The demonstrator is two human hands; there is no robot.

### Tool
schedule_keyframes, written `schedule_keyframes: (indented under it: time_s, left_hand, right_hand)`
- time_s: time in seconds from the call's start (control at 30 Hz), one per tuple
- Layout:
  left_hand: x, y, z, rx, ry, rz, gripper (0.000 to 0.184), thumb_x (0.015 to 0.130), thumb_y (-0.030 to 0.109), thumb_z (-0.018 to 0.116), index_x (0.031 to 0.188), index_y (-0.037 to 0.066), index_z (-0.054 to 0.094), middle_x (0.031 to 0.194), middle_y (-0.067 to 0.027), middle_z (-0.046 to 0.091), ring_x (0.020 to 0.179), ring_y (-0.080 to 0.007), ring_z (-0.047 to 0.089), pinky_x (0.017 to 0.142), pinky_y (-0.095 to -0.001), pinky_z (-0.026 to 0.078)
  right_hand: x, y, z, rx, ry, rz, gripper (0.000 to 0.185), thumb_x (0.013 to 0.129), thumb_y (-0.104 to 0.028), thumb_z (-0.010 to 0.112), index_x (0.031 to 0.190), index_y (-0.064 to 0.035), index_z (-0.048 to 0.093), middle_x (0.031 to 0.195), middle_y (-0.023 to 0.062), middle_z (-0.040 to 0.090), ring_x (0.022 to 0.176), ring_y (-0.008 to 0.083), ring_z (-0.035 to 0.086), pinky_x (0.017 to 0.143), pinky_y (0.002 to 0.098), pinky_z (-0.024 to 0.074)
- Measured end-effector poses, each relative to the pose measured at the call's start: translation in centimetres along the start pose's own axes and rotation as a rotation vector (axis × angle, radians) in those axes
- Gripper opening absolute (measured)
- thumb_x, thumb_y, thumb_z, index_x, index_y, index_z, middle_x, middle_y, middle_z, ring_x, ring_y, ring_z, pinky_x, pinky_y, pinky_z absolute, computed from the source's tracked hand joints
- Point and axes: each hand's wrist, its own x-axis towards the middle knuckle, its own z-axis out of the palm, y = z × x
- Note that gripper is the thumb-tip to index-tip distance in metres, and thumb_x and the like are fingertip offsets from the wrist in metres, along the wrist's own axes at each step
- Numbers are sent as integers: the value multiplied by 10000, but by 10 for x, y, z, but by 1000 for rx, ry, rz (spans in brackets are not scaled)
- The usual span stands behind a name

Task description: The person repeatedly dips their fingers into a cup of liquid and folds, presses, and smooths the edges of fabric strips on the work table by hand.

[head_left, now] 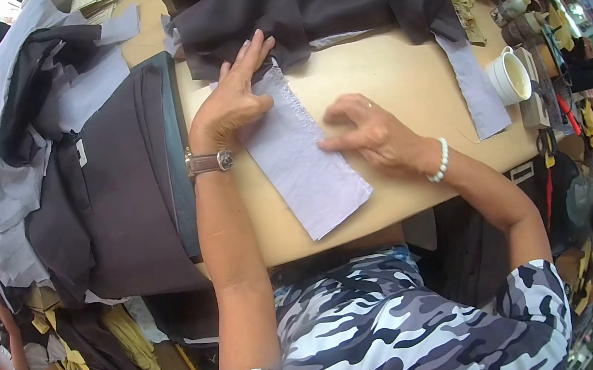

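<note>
A pale lilac cloth strip (302, 168) with a frayed edge lies slantwise on the light tabletop (388, 75). Its upper end meets a dark brown garment piece (329, 3). My left hand (237, 89), wearing a watch, lies at the strip's upper end with its fingers spread and the fingertips on the dark cloth. At the strip's right edge is my right hand (370, 133), slightly blurred, its fingers curled and the thumb and forefinger at the cloth's edge. Whether it pinches the cloth is unclear.
Dark cloth (116, 184) and grey cloth (6, 186) are piled on the left. A white cup (508, 77) stands at the right near jars (514, 7). Scissors (545, 143) lie at the right edge. Other people are partly visible at both sides.
</note>
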Motion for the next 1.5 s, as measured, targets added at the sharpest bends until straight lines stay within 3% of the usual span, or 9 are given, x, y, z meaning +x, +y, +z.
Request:
schedule_keyframes:
  time_s: [0.33, 0.53, 0.73, 0.83, 0.93, 1.03, 1.17, 1.4, 1.5]
  left_hand:
    - [2, -3, 0, -25, -13, 9, 1015, 608, 83, 546, 1514, 138, 93, 1518, -16, 326, 1419, -222, 249, 1137, -519, -23]
    - [2, -4, 0, 11, -7, 13, 1017, 610, 86, 548, 1515, 147, 88, 1520, -13, 322, 1420, -220, 247, 1134, -522, -31]
    - [2, -4, 0, 29, -5, 16, 1011, 611, 87, 540, 1515, 148, 91, 1521, -5, 319, 1420, -218, 245, 1138, -514, -25]
    - [3, -1, -2, 12, -44, 0, 993, 623, 95, 538, 1508, 90, 87, 1524, -31, 309, 1455, -245, 99, 1148, -485, 13]
    - [3, 2, -3, 1, -51, -13, 995, 621, 98, 539, 1509, 94, 89, 1529, -28, 299, 1456, -245, 97, 1147, -488, 12]
    - [3, -4, 1, 30, -3, 16, 1004, 607, 89, 535, 1513, 150, 109, 1516, 4, 328, 1413, -219, 262, 1145, -508, -9]
    - [3, -6, 3, 39, 6, 18, 1001, 605, 96, 533, 1513, 148, 115, 1516, 5, 328, 1413, -223, 262, 1144, -511, -7]
    - [4, -11, 1, 0, -13, 27, 1006, 598, 101, 537, 1513, 142, 119, 1523, -27, 314, 1425, -226, 232, 1137, -517, -17]
    - [4, -8, -1, 3, -37, 21, 1005, 598, 90, 543, 1514, 154, 134, 1523, -24, 316, 1425, -220, 233, 1134, -514, -20]
  right_hand:
    - [44, 26, 11, -127, 101, 55, 313, 772, -19, 573, 1027, -141, 707, 1027, 133, 580, 967, 300, 560, 862, 384, 441]
    - [4, 5, 2, -141, 2, -116, 282, 756, -57, 612, 1014, -130, 700, 1007, 131, 576, 934, 295, 569, 832, 395, 464]
    - [-23, -20, -8, 42, -63, -10, 305, 736, -47, 627, 1024, -125, 690, 1005, 109, 576, 922, 275, 570, 819, 394, 465]
    - [-1, -1, 0, -20, -3, 25, 302, 740, -33, 618, 1018, -127, 693, 1011, 107, 575, 924, 263, 567, 821, 385, 461]
    - [4, 3, 0, -139, -4, -25, 302, 750, -36, 595, 1029, -113, 683, 1026, 106, 571, 943, 264, 561, 837, 373, 455]
    - [-13, -6, -6, -209, -59, -105, 296, 757, -64, 575, 1040, -83, 661, 1047, 110, 567, 967, 273, 558, 854, 363, 452]
    - [-42, -34, -25, -323, -201, -200, 296, 758, -116, 560, 1036, -47, 633, 1071, 125, 559, 1006, 285, 552, 872, 364, 449]
    - [-26, -32, -23, 47, 184, 174, 352, 705, 72, 522, 1009, -63, 636, 1112, 157, 564, 949, 317, 588, 832, 393, 478]
    - [-31, -22, -76, -433, 376, 231, 424, 702, 118, 481, 1040, -71, 653, 1101, 180, 585, 976, 334, 579, 830, 389, 477]
